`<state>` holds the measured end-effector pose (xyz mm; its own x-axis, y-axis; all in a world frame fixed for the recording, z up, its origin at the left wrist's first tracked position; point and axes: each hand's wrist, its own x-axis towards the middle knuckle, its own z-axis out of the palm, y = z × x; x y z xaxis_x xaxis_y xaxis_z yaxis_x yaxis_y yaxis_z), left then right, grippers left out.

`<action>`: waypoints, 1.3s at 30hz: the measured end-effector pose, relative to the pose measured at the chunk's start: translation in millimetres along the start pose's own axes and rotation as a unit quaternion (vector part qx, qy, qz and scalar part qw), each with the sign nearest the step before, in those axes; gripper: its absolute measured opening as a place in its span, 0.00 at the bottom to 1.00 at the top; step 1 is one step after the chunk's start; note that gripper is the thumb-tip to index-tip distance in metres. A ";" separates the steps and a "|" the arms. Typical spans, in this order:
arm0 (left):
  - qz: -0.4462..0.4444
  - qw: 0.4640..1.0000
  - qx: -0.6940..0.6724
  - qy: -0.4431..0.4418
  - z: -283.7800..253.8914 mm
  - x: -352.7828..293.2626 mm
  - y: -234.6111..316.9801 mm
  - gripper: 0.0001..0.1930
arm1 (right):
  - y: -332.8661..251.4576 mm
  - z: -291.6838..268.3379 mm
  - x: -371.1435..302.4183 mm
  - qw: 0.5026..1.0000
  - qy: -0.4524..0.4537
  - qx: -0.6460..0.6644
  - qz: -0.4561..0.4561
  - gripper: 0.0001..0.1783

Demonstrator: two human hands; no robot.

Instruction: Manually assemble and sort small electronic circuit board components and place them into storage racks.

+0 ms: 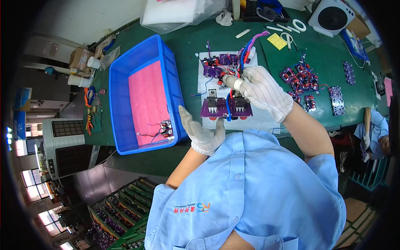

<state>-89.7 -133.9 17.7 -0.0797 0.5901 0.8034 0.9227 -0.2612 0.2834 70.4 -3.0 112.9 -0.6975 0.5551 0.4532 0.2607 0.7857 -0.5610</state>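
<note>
A purple circuit board [218, 111] with black heat-sinked parts stands just in front of my body, and a thick blue wire [228, 109] loops over it. My right hand [264, 89], in a white striped glove, is closed above this board, its thumb and fingers around the thick wires there; the exact grip is partly hidden. Beyond it, more purple boards [213, 71] with red and blue leads lie on a white foam sheet [204, 85]. A purple-sleeved bundle [260, 34] runs away from them. My gloved left hand [201, 132] is open, fingers spread, beside the board's left edge.
On the left stands a blue bin [178, 89] with pink lining and one small wired board [166, 129] inside. Wired boards [302, 77] are piled at right on the green table. Scissors [286, 37], tape [299, 25] and a fan [332, 17] sit farther back. A co-worker [375, 133] is at right.
</note>
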 end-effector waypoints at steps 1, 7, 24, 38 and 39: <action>0.029 0.999 0.010 0.015 1.7 -2.1 3.2 0.54 | -4.9 -0.9 3.0 0.999 -0.024 0.011 0.022 0.08; 0.052 0.998 0.002 0.045 9.6 42.8 -16.5 0.60 | 15.1 15.0 10.1 0.983 -0.143 0.113 0.037 0.12; -0.446 0.310 -0.829 -0.134 0.0 40.8 14.2 0.47 | -28.3 -6.6 42.0 0.951 0.035 -0.160 -0.263 0.08; -0.367 0.251 -0.870 -0.211 3.0 28.1 13.3 0.47 | -20.2 -12.8 40.0 0.961 -0.074 -0.094 -0.248 0.14; -0.367 0.252 -0.871 -0.210 3.8 27.6 13.4 0.47 | -22.5 -15.9 39.0 0.961 -0.074 -0.094 -0.250 0.14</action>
<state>-78.1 -118.2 41.7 0.3960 0.9008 0.1781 -0.8753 0.3116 0.3697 47.9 5.3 154.2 -0.8504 0.0625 0.5224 -0.0241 0.9872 -0.1574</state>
